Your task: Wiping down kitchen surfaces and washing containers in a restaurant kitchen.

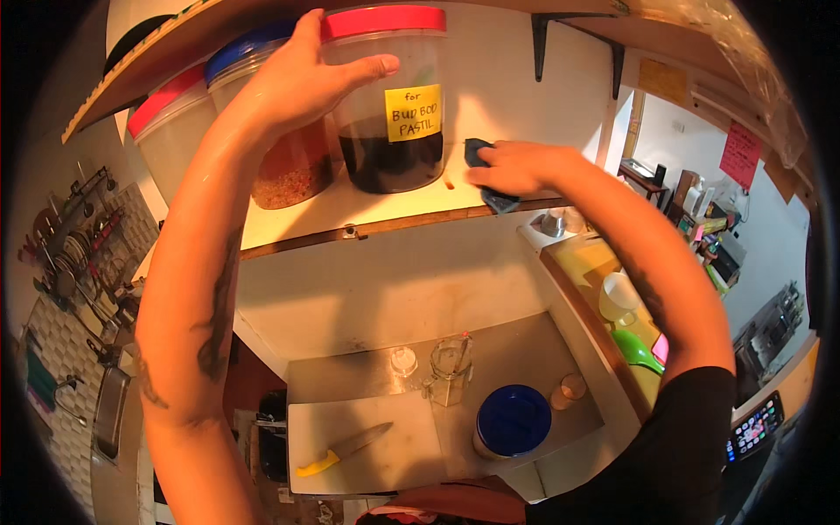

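My left hand [321, 79] is raised against the left side of a clear plastic jar [367, 79] with a red lid. Its thumb points right across the jar's front, and some of its fingers are hidden. Dark liquid fills the jar's lower half, and a yellow note with handwriting is stuck on it. Farther right on the shelf [302, 226], my right hand [522, 167] presses a dark cloth [500, 200] near the front edge. A small brown smear [449, 181] lies between jar and cloth.
Left of the jar stand a blue-lidded jar [295, 174] with reddish contents and another red-lidded jar [164, 125]. Below, a yellow-handled knife [344, 451] lies on a white cutting board [407, 466]. A blue-lidded container [514, 420] and a glass pitcher [450, 374] stand nearby on the counter.
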`<act>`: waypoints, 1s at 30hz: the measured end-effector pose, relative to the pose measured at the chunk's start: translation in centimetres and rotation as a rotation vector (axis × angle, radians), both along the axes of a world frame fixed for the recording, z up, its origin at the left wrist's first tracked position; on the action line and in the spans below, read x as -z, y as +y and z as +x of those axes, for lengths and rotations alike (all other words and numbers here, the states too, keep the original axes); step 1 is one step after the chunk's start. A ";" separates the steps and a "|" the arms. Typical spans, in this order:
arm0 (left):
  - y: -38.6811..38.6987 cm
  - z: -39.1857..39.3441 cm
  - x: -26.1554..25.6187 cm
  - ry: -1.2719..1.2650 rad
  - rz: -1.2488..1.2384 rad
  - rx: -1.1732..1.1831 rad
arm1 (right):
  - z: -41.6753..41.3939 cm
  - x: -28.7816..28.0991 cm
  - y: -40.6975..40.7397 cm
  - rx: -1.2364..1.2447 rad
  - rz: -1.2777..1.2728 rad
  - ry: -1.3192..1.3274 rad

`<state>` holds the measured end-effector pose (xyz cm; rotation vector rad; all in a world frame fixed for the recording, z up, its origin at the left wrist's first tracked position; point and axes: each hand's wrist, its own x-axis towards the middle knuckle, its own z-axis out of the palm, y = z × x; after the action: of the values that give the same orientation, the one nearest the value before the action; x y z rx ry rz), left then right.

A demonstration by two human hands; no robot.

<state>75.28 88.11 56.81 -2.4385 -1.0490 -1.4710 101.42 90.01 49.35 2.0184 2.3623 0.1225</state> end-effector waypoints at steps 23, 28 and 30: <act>6.6 14.1 -1.0 -0.008 0.018 0.127 | 2.3 8.0 -15.3 -0.169 0.293 1.517; 8.8 15.8 -1.5 0.031 0.135 0.235 | 4.8 3.0 -13.7 -0.148 0.837 1.070; 9.8 13.3 -1.7 0.245 0.133 0.141 | 1.6 1.1 -12.5 -0.207 0.732 1.277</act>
<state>88.59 97.89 58.52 -2.5576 -0.7214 -1.1933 103.04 77.48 48.25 2.6037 3.6961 -0.5611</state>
